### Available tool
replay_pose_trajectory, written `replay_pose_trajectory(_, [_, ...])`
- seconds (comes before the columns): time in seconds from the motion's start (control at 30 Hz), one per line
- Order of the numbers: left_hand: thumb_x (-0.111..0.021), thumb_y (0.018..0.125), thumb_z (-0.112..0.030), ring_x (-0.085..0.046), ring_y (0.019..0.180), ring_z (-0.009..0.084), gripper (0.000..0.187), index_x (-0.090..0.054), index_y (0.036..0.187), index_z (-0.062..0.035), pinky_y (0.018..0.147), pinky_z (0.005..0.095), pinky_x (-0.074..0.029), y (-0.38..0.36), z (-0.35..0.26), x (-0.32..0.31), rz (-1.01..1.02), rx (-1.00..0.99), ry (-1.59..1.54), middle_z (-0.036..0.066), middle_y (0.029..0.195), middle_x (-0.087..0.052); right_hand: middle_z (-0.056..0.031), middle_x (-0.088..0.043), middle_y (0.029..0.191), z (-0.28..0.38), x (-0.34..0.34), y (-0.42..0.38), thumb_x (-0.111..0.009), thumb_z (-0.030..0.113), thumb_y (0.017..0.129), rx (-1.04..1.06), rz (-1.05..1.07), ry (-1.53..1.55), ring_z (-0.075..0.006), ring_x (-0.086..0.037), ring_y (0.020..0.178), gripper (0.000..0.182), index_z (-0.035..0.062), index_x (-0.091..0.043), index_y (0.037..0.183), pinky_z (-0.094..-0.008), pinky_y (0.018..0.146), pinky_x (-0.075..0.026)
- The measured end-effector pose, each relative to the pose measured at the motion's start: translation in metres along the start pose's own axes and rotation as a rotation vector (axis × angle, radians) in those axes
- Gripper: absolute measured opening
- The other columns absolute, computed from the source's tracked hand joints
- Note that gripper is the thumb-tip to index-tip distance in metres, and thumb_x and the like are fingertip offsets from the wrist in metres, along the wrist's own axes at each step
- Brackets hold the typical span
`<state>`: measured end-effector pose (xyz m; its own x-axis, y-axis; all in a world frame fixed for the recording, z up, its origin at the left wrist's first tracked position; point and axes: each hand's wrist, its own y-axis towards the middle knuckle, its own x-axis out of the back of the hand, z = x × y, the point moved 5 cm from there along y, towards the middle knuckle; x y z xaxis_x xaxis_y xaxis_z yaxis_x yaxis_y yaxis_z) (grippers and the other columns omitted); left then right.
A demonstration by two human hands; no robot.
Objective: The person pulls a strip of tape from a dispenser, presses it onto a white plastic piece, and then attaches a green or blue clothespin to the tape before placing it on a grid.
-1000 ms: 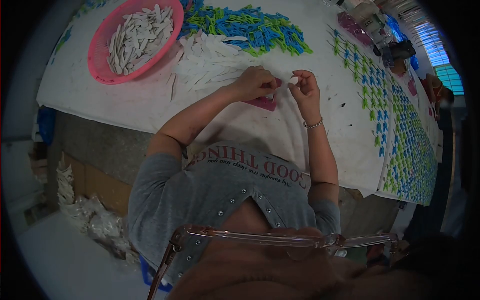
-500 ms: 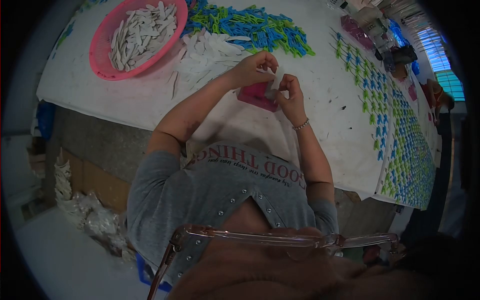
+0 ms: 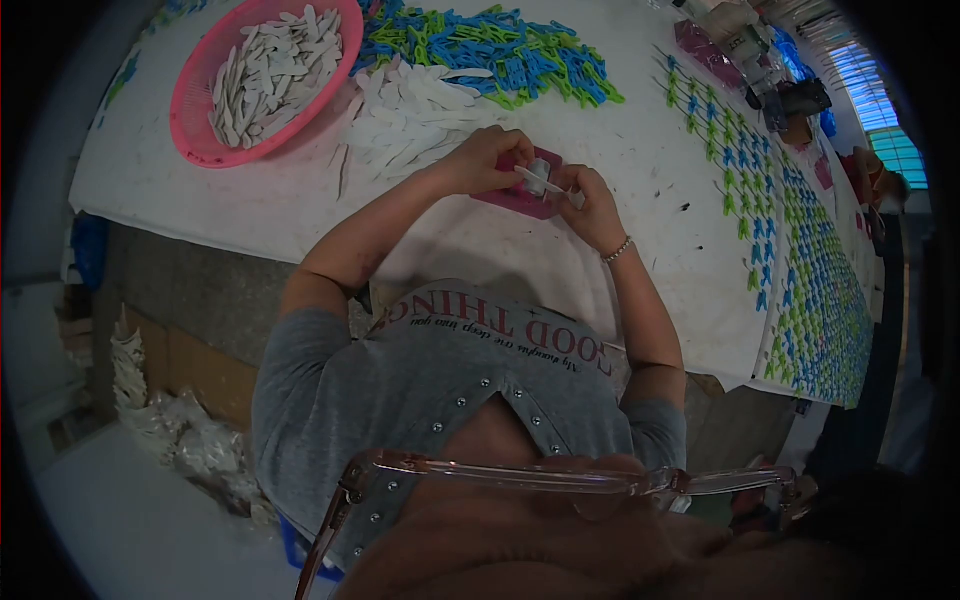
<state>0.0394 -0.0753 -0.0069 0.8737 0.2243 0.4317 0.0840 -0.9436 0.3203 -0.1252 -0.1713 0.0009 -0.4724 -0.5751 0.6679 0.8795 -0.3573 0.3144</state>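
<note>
A narrow white strip with rounded ends (image 3: 537,180) spans the gap between my hands. My left hand (image 3: 490,160) pinches its left end, and the fingers of my right hand (image 3: 592,208) are closed at its other end. Just under the strip is a small pink tray (image 3: 515,203), with a pale round object (image 3: 540,170) in it, partly covered by the strip and fingers. Beyond my left hand lies a loose heap of similar white strips (image 3: 415,110).
A pink basket (image 3: 180,110) full of white strips stands at the far left. Blue and green plastic clips (image 3: 490,55) are piled at the back. More clips (image 3: 755,190) lie in rows along the right. Bottles and bags (image 3: 740,45) crowd the back right corner.
Both hands have shifted slightly, the left one lower and the right a little outward. The white strip, upright between the fingers before, now lies nearly level over the pink tray.
</note>
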Motion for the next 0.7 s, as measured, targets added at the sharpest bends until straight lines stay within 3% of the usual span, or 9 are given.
replay_pose_trajectory(0.23, [-0.068, 0.063, -0.015, -0.057, 0.071, 0.0215, 0.025, -0.060, 0.086, -0.0123, 0.069, 0.0342, -0.046, 0.008, -0.007, -0.014, -0.018, -0.073, 0.175, 0.001, 0.075, -0.064, -0.0061, -0.057, 0.080, -0.002, 0.015, -0.004, -0.062, -0.002, 0.067, -0.088, -0.007, -0.063, -0.0233, -0.055, 0.077, 0.036, 0.0073, -0.057, 0.102, -0.0342, 0.069, -0.045])
replay_pose_trajectory(0.53, [-0.067, 0.065, -0.015, -0.057, 0.070, 0.0192, 0.023, -0.059, 0.086, -0.0129, 0.072, 0.0353, -0.044, 0.023, -0.016, -0.036, 0.061, -0.144, 0.176, -0.004, 0.074, -0.064, -0.0049, -0.053, 0.079, 0.013, 0.050, 0.004, -0.059, -0.002, 0.067, -0.106, -0.023, 0.000, -0.0192, -0.052, 0.075, 0.038, 0.0060, -0.056, 0.104, -0.0300, 0.071, -0.044])
replay_pose_trajectory(0.67, [-0.069, 0.067, -0.014, -0.058, 0.071, 0.0185, 0.023, -0.058, 0.088, -0.0108, 0.071, 0.0326, -0.045, 0.028, -0.022, -0.039, 0.073, -0.194, 0.128, 0.002, 0.078, -0.064, -0.0026, -0.057, 0.085, 0.014, 0.059, 0.016, -0.058, -0.002, 0.070, -0.130, -0.001, 0.204, -0.0133, -0.054, 0.082, 0.039, 0.0056, -0.055, 0.108, -0.0263, 0.076, -0.044])
replay_pose_trajectory(0.7, [-0.069, 0.069, -0.012, -0.059, 0.073, 0.0164, 0.025, -0.057, 0.090, -0.0093, 0.071, 0.0301, -0.046, 0.027, -0.017, -0.034, 0.038, -0.074, -0.004, 0.003, 0.081, -0.063, -0.0026, -0.057, 0.085, 0.011, 0.060, 0.021, -0.058, -0.002, 0.070, -0.126, -0.004, 0.201, -0.0133, -0.054, 0.082, 0.039, 0.0056, -0.055, 0.108, -0.0263, 0.076, -0.044])
